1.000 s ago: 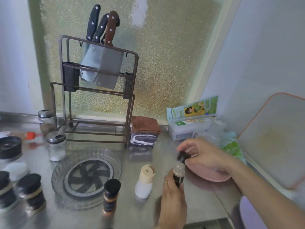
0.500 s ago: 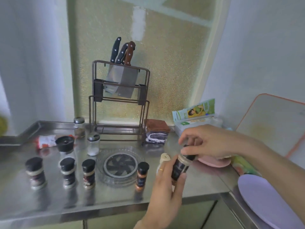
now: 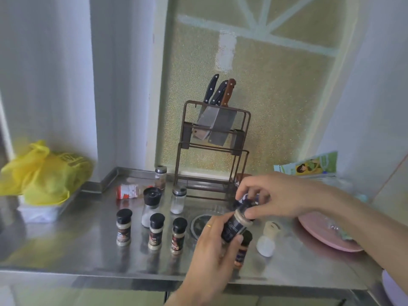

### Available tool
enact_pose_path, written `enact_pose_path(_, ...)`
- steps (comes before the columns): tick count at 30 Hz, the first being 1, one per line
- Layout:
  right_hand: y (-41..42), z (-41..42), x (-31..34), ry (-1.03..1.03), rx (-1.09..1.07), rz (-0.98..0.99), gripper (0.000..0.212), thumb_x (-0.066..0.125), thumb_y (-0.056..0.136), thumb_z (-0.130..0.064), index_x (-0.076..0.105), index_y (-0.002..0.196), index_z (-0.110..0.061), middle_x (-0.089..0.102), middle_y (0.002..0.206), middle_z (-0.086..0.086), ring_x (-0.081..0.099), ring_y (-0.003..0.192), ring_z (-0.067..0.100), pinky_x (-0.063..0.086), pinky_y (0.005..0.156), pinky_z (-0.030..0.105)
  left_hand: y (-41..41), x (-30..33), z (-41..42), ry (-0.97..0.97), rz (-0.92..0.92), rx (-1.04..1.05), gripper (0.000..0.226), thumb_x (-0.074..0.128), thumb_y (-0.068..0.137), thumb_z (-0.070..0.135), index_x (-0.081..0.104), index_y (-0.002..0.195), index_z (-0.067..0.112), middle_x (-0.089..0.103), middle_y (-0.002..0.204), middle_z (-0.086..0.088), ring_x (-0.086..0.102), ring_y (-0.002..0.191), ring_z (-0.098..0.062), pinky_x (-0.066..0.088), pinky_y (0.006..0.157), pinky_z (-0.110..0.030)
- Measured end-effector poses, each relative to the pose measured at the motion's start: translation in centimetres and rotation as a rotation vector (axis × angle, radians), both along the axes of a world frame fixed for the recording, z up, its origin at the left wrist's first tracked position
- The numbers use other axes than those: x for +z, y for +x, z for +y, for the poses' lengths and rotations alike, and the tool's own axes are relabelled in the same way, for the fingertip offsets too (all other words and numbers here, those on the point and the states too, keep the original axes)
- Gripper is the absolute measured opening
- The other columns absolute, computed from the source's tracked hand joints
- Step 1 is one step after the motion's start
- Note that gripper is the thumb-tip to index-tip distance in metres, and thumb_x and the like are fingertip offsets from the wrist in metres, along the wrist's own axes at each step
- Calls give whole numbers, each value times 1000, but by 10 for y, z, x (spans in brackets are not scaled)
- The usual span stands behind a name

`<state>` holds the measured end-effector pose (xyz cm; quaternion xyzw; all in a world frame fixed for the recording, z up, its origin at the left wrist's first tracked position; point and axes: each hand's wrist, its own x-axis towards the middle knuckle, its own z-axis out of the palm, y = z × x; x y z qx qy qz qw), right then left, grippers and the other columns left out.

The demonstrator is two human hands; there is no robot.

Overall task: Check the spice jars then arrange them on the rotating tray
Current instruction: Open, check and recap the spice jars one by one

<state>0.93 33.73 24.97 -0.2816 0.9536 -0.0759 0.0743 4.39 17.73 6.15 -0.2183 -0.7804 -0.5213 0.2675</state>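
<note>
My left hand [image 3: 213,253] grips a dark-labelled spice jar [image 3: 234,226], tilted, above the counter. My right hand [image 3: 276,196] pinches the jar's black cap [image 3: 244,203] at its top. The clear rotating tray [image 3: 199,220] lies on the steel counter behind my hands, mostly hidden. Three black-capped spice jars [image 3: 154,230] stand in a row left of the tray. Another black-capped jar [image 3: 242,250] stands just below the held one. A grinder [image 3: 151,205], a glass shaker [image 3: 178,199] and a metal-lidded jar [image 3: 160,177] stand further back.
A knife rack [image 3: 215,146] with three knives stands at the back. A white bottle [image 3: 268,239] and a pink plate [image 3: 326,233] sit to the right. A red-labelled bottle [image 3: 130,191] lies on its side. A yellow bag [image 3: 44,173] rests on a tray far left.
The camera has pulled back and tilted up, showing more counter and the yellow bag. Both hands stay on the jar, which is now more tilted with the cap being worked.
</note>
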Motion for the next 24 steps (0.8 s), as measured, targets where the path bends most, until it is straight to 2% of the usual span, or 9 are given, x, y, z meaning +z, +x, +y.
enact_pose_path(3, -5, -12, -2, 56, -21, 61, 42, 64, 86, -65, 62, 119, -39, 73, 104, -13, 70, 87, 4, 58, 87, 36, -2, -1, -10, -3, -8, 12, 39, 60, 99, 32, 50, 137, 32, 59, 113, 17, 58, 108, -3, 43, 87, -13)
enact_pose_path(7, -9, -13, -6, -14, 41, -15, 43, 79, 84, -43, 57, 121, -42, 71, 102, -10, 72, 81, 5, 60, 80, 33, -5, 1, -17, 0, 3, 16, 38, 57, 100, 37, 49, 137, 36, 60, 109, 15, 58, 104, -8, 42, 81, -10)
enact_pose_path(10, -11, -14, -11, 27, 4, 65, 46, 67, 84, -64, 58, 122, -40, 74, 97, -9, 72, 81, 5, 59, 83, 35, -7, -1, -20, -20, 0, 30, 39, 58, 100, 33, 49, 138, 34, 59, 108, 15, 58, 102, -7, 41, 80, -10)
enact_pose_path(12, -12, -12, -12, 14, 25, 45, 58, 77, 80, -55, 52, 131, -43, 69, 107, -11, 69, 86, 6, 58, 82, 32, -10, -2, -20, -26, -8, 43, 40, 59, 99, 32, 49, 138, 34, 59, 107, 16, 58, 101, -5, 40, 80, -10)
enact_pose_path(14, -13, -9, -13, -38, 51, 6, 47, 80, 82, -37, 57, 123, -39, 73, 100, -7, 72, 80, 7, 59, 78, 32, -11, -1, -19, -25, -8, 40, 40, 60, 99, 32, 49, 138, 33, 59, 107, 17, 58, 101, -5, 40, 81, -10)
enact_pose_path(16, -14, -7, -14, -19, 13, 20, 30, 74, 87, -47, 64, 112, -32, 78, 87, -6, 74, 73, 5, 58, 75, 30, -11, -1, -18, -31, -11, 32, 40, 60, 99, 32, 50, 138, 32, 58, 108, 17, 58, 102, -5, 41, 82, -10)
enact_pose_path(20, -13, -4, -13, -56, 5, -17, 58, 82, 81, -41, 55, 132, -39, 69, 112, -14, 71, 85, 4, 59, 79, 29, -16, -4, -18, -19, -18, 18, 40, 62, 99, 26, 51, 137, 32, 59, 113, 17, 59, 109, -8, 42, 86, -12)
enact_pose_path(23, -17, -4, -16, -45, -12, 72, 27, 73, 87, -49, 70, 106, -30, 76, 92, -5, 71, 71, 2, 56, 70, 26, -17, -5, -15, -40, 4, -16, 41, 62, 98, 24, 51, 137, 31, 57, 118, 16, 59, 113, -10, 46, 91, -16)
enact_pose_path(24, -18, -5, -16, -8, -47, 125, 38, 66, 85, -63, 72, 101, -29, 77, 88, -6, 69, 70, -1, 54, 70, 24, -17, -5, -13, -61, 12, -24, 41, 62, 98, 24, 50, 137, 32, 56, 120, 17, 59, 114, -9, 46, 92, -17)
